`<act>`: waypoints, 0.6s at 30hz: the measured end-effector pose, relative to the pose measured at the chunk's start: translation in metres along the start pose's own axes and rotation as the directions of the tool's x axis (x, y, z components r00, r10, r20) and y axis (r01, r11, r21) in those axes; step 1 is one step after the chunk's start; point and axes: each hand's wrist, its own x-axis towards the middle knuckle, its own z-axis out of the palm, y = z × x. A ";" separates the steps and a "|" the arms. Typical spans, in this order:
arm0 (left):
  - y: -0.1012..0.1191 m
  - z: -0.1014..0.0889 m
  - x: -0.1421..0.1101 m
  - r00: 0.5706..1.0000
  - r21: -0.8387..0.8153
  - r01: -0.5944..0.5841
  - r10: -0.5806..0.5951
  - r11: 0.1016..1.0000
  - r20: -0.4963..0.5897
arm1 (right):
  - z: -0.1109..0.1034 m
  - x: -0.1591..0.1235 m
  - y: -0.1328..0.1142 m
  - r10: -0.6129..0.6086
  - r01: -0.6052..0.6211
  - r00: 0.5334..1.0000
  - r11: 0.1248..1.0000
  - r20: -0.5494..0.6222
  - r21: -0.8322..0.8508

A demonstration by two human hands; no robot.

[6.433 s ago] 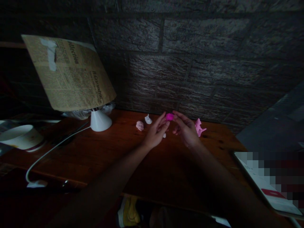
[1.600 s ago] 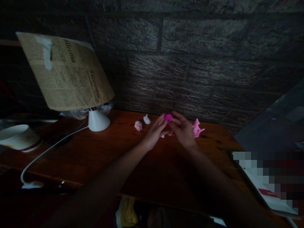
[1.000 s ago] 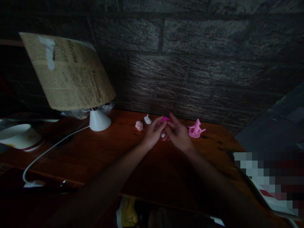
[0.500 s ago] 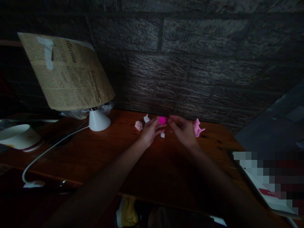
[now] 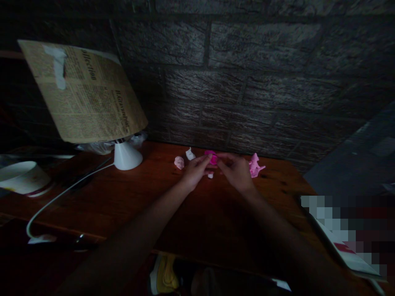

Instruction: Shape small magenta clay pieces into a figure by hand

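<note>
Between my two hands is a bright pink piece of modelling clay (image 5: 210,154), partly covered by fingers. My left hand (image 5: 197,169) pinches it from the left, thumb on top. From the right, the thumb and fingers of my right hand (image 5: 236,169) close on its edge. A small white lump (image 5: 210,176) lies on the table just below the left fingers. Left of my hands sit a pale pink lump (image 5: 179,163) and a white scrap (image 5: 190,154). An irregular light pink piece (image 5: 255,166) rests beside my right hand.
A lamp with a newsprint shade (image 5: 89,98) and white base (image 5: 127,156) stands on the wooden table (image 5: 191,222) at left, its cord trailing forward. Farther left is a paper cup (image 5: 24,177). A brick wall (image 5: 262,82) rises behind. A partly blurred panel (image 5: 342,242) is at right.
My right hand has come in closer to the left, and the bright pink clay looks turned, with more of it now behind the fingers. The view has shifted slightly.
</note>
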 end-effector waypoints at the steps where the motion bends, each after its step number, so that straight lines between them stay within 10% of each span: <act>1: 0.000 0.000 0.000 1.000 -0.002 0.005 -0.005 1.000 0.001 | 0.000 0.000 0.001 0.003 -0.003 1.000 1.000 -0.006 -0.008; 18: -0.006 -0.006 0.001 0.977 0.278 -0.198 0.167 0.940 0.130 | -0.009 0.006 0.003 -0.082 0.106 0.991 0.965 0.107 -0.242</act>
